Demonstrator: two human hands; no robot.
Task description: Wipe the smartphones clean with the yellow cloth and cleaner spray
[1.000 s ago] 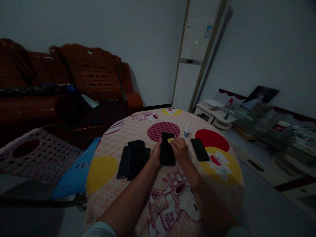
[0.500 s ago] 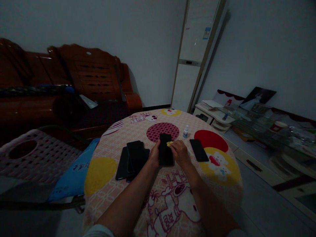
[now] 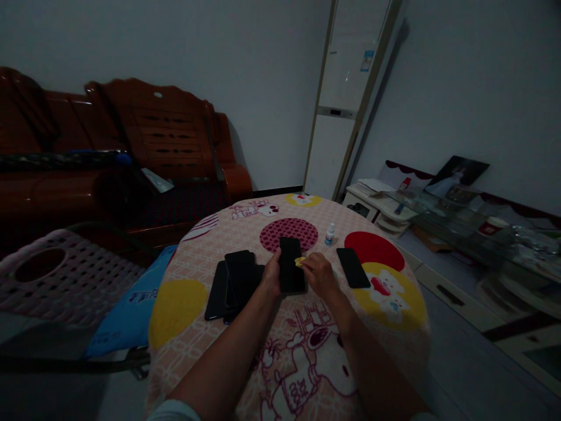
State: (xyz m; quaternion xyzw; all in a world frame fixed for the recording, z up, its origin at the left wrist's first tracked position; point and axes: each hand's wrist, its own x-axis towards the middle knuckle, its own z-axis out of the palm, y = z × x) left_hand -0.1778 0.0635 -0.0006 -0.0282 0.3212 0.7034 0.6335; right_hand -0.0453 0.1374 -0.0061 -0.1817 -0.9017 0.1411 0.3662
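Observation:
A dark phone (image 3: 291, 275) is gripped along its left edge by my left hand (image 3: 272, 275), over the middle of the table. My right hand (image 3: 321, 273) pinches a small yellow cloth (image 3: 300, 261) against the right side of its screen. Right of my right hand lies another black phone (image 3: 353, 268), flat on the tablecloth. A small white spray bottle (image 3: 330, 234) with a blue label stands upright beyond it. Beside my left forearm, several dark phones and a tablet (image 3: 217, 295) lie in an overlapping pile.
A patterned cloth covers the round table (image 3: 179, 310). Left of it are a woven chair (image 3: 87, 286) with a blue cushion (image 3: 135, 307) and a wooden sofa (image 3: 153, 131). A tall air conditioner (image 3: 331, 146) stands behind, and a glass-topped cabinet (image 3: 464, 216) at right.
The phone and my left hand have shifted slightly left. My right hand has moved the yellow cloth a little down the screen.

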